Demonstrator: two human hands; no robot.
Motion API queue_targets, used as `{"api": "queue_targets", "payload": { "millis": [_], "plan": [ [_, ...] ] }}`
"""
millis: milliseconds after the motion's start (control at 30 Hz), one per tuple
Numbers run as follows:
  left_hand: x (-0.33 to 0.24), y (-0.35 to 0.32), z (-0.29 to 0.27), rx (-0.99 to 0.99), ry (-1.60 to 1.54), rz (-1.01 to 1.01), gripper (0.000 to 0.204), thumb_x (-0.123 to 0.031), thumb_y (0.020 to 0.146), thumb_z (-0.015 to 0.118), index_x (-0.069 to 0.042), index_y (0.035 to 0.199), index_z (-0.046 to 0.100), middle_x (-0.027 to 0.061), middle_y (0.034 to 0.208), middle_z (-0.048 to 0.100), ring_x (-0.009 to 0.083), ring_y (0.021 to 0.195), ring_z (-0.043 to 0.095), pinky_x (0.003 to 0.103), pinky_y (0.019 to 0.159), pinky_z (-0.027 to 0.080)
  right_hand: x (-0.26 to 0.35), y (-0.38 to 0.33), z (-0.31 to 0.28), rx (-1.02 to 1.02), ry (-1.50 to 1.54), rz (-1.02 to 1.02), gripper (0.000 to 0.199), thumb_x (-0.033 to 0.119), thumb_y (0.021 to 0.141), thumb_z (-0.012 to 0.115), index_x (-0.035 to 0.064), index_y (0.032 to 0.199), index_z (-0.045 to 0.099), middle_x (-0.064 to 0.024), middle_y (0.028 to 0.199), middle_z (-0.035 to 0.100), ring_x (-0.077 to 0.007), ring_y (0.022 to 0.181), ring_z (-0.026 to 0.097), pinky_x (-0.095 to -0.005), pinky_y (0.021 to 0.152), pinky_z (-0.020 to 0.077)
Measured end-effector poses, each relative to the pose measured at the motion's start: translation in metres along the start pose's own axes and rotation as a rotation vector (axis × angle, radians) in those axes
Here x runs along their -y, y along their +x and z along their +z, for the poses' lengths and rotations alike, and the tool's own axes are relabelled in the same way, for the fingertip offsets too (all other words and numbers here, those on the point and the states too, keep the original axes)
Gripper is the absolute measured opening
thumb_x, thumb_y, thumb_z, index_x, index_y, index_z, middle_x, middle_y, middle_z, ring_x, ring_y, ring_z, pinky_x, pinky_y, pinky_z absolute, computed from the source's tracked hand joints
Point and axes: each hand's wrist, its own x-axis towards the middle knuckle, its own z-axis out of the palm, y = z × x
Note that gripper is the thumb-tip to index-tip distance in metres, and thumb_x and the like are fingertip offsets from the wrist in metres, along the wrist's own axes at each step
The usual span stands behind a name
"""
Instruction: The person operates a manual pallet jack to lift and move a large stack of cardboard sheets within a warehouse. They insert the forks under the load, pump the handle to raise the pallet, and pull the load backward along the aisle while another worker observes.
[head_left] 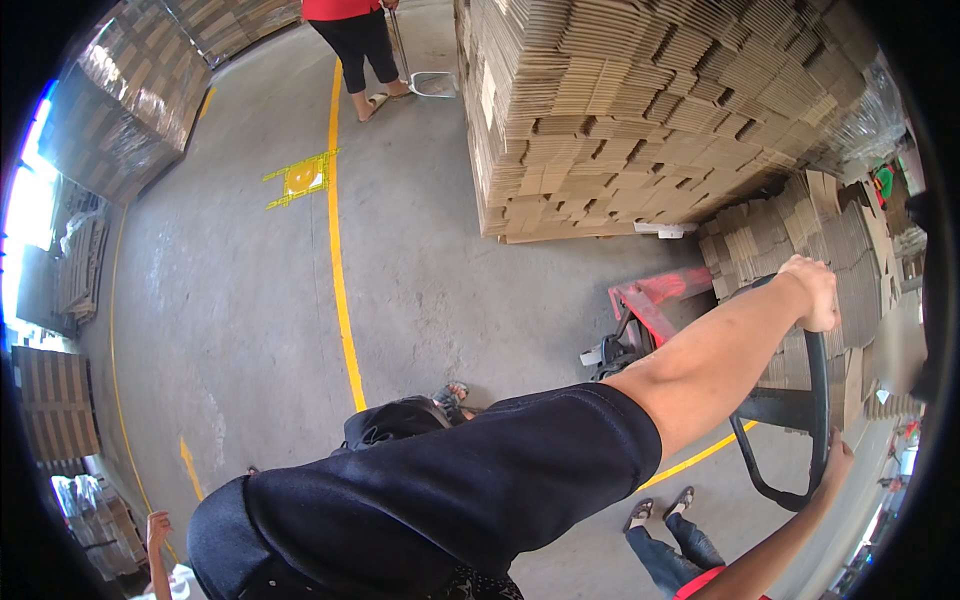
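My right arm, in a dark short sleeve, reaches out to the right. The fingers of my right hand (815,290) are wrapped round the upper end of the black loop handle (819,380) of a red pallet jack (650,305). Lower on the same loop rests another person's hand (838,460); that person wears red and jeans. The pallet jack's red frame stands beside flat cardboard stacks (770,240), its base partly behind my forearm. I cannot see my left hand.
Bundled flat cardboard (600,140) towers at the upper right. A person in red (350,40) stands far off with a long-handled dustpan (432,84). Yellow lines (340,290) mark the grey floor. Wrapped stacks (130,110) line the left. A small hand (158,528), apparently another person's, shows lower left.
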Motion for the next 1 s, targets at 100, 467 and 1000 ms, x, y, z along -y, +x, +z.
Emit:
{"api": "queue_targets", "payload": {
  "millis": [100, 467, 1000],
  "plan": [
    [-0.001, -0.001, -0.004, 0.032, -0.004, -0.013, 0.049, -0.047, 0.084, 0.061, -0.003, 0.095, 0.080, 0.0161, 0.098, 0.076, 0.0317, 0.102, 0.072, 0.040, 0.095, 0.053, 0.000, -0.001, 0.002, -0.048, 0.058, -0.027, 0.052, 0.044, 0.091, 0.069, -0.0068, 0.102, 0.073, -0.0039, 0.081, 0.064, -0.0132, 0.073, 0.052, -0.0288, 0.068, 0.0405],
    [-0.001, -0.001, -0.006, 0.043, -0.002, -0.011, 0.049, -0.046, 0.084, 0.061, -0.004, 0.100, 0.080, 0.0166, 0.103, 0.076, 0.0315, 0.106, 0.071, 0.041, 0.097, 0.053, -0.002, 0.002, 0.000, 0.009, 0.077, 0.044, 0.052, 0.045, 0.091, 0.068, -0.0060, 0.096, 0.072, -0.0006, 0.073, 0.056, -0.0118, 0.066, 0.046, -0.0286, 0.061, 0.0358],
    [0.000, 0.011, -0.002, 0.094, 0.040, -0.034, 0.046, -0.047, 0.087, 0.060, -0.012, 0.111, 0.078, 0.0162, 0.116, 0.074, 0.0350, 0.114, 0.067, 0.043, 0.101, 0.051, 0.061, -0.056, 0.010, -0.171, -0.042, 0.092, 0.049, 0.045, 0.080, 0.071, -0.0038, 0.084, 0.076, -0.0194, 0.073, 0.072, -0.0324, 0.077, 0.073, -0.0422, 0.078, 0.0552]
  ]
}}
